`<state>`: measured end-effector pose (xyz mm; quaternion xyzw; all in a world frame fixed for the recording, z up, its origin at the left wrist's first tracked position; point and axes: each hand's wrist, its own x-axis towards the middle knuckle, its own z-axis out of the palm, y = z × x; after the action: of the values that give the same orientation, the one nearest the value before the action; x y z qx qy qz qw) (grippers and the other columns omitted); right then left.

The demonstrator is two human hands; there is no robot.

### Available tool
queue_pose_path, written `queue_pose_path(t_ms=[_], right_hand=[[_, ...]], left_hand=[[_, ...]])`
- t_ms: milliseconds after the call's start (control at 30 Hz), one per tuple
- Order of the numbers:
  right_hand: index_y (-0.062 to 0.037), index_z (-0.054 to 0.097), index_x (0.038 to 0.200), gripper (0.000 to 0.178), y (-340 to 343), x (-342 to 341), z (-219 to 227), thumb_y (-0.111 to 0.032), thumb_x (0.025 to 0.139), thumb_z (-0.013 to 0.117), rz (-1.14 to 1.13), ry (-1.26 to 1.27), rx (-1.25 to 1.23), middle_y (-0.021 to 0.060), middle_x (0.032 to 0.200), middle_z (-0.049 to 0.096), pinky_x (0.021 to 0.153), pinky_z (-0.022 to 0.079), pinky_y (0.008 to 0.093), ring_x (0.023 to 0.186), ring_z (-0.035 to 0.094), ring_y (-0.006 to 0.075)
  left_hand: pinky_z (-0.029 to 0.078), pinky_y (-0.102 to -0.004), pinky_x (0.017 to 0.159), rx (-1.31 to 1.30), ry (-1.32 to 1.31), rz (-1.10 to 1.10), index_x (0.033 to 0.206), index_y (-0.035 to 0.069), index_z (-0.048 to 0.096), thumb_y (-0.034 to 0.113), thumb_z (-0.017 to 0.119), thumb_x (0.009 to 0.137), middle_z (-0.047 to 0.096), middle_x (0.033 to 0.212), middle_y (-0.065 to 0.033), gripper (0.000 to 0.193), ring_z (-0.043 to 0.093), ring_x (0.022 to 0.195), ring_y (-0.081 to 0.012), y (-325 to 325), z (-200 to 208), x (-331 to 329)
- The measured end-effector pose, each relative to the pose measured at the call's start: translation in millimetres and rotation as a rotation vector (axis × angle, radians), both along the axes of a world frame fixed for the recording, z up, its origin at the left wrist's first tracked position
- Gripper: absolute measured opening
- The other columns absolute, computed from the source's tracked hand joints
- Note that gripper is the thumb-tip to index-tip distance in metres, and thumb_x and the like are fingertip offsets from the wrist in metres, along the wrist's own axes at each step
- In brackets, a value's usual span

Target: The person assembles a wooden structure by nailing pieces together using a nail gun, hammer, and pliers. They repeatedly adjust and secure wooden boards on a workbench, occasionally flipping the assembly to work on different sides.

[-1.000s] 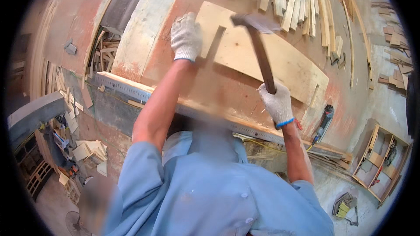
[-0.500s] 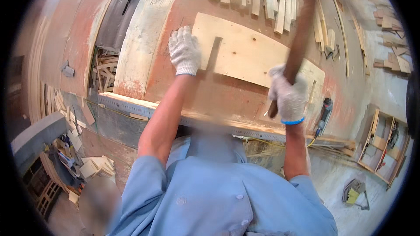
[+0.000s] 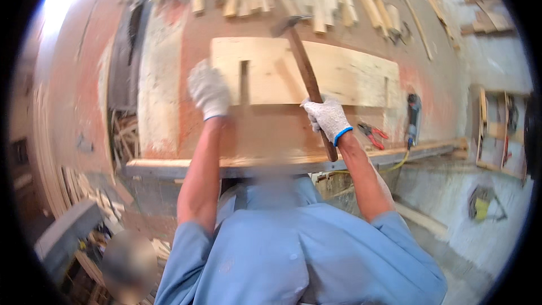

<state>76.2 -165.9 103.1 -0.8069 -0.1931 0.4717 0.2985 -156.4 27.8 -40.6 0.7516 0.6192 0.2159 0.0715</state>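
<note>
Diagonally above a slotted board (image 3: 350,76) lying left to right on the surface (image 3: 197,33), a hammer (image 3: 305,73) clasped in the right hand (image 3: 327,117) points far-left; the left hand (image 3: 209,90), blurred but seemingly flat, is at the board's left end.

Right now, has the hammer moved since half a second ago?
Yes. Judged against the power tool lying at the right, the hammer has swung left in the view, most clearly at its head.

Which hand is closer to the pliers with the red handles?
Right. The right hand, gripping a hammer, is just left of the pliers; the left hand is much farther left, at the left end of the wooden board.
</note>
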Motion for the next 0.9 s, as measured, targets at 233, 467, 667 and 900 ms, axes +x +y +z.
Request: queue_pose_path(t_ms=[233, 467, 667, 900], right_hand=[[0.0051, 0.074, 0.094, 0.043, -91, 202, -36, -0.037, 0.084, 0.073, -0.140, -0.437, -0.100, 0.0167, 0.072, 0.069, 0.063, 0.056, 0.0408, 0.065, 0.070, 0.0263], [0.0011, 0.076, 0.110, 0.055, -200, 417, -64, -0.045, 0.080, 0.074, -0.110, -1.018, -0.426, 0.0296, 0.112, 0.073, 0.093, 0.056, 0.0502, 0.107, 0.071, 0.0451], [-0.0055, 0.069, 0.129, 0.060, -186, 374, -74, -0.049, 0.089, 0.070, 0.060, -1.225, -0.246, 0.0270, 0.127, 0.069, 0.100, 0.053, 0.0508, 0.115, 0.067, 0.0435], [-0.0087, 0.054, 0.148, 0.079, -131, 387, -134, -0.065, 0.093, 0.057, -0.100, -0.939, -0.279, 0.0284, 0.137, 0.064, 0.108, 0.048, 0.0538, 0.126, 0.062, 0.0467]], left_hand=[[0.037, -0.0498, 0.119, 0.090, 0.040, -0.067, 0.129, -0.001, 0.067, 0.029, 0.047, 0.108, 0.065, 0.139, -0.0209, 0.042, 0.054, 0.136, -0.0393, 11, -29, -28], [0.035, -0.0487, 0.120, -0.019, 0.004, -0.139, 0.134, -0.007, 0.062, 0.032, 0.044, 0.110, 0.060, 0.144, -0.0262, 0.049, 0.051, 0.138, -0.0423, 16, -25, -28], [0.031, -0.0436, 0.124, -0.255, -0.248, -0.165, 0.140, -0.008, 0.057, 0.035, 0.043, 0.110, 0.050, 0.156, -0.0259, 0.054, 0.042, 0.148, -0.0387, 26, -25, -40], [0.049, -0.0478, 0.103, 0.180, 0.255, -0.502, 0.122, 0.004, 0.064, 0.005, 0.049, 0.099, 0.068, 0.119, -0.0216, 0.028, 0.062, 0.117, -0.0408, 44, -38, -73]])
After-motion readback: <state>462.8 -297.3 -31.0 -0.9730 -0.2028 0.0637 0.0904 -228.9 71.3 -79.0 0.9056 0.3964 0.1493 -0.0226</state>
